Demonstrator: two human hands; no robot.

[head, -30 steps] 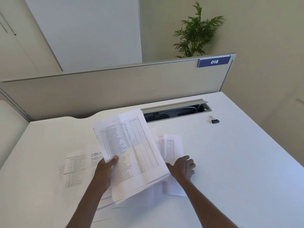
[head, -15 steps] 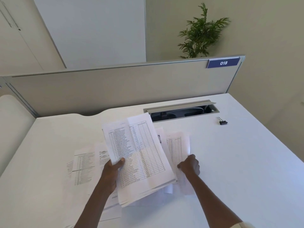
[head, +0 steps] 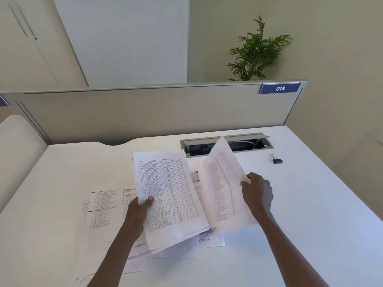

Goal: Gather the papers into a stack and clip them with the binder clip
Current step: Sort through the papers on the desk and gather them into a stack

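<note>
The right hand (head: 257, 193) had lifted a sheet (head: 224, 183) off the table (head: 310, 204), fingers pinching its edge; the left hand (head: 137, 214) gripped the stack (head: 167, 195), binder clip (head: 277, 160) apparently untouched.

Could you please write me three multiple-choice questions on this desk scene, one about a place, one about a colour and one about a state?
1. Where is the binder clip?
A. on the desk, right of the cable tray
B. on the held stack
C. in the left hand

2. What colour is the sign marked 018?
A. red
B. blue
C. green

3. What is the right hand doing?
A. resting flat on the desk
B. pinching the clip
C. holding a raised sheet

Answers:
1. A: the clip lies alone on the desk beside the cable tray.
2. B: the panel is dark blue with white digits.
3. C: it grips a sheet lifted beside the stack held by the left hand.
</note>
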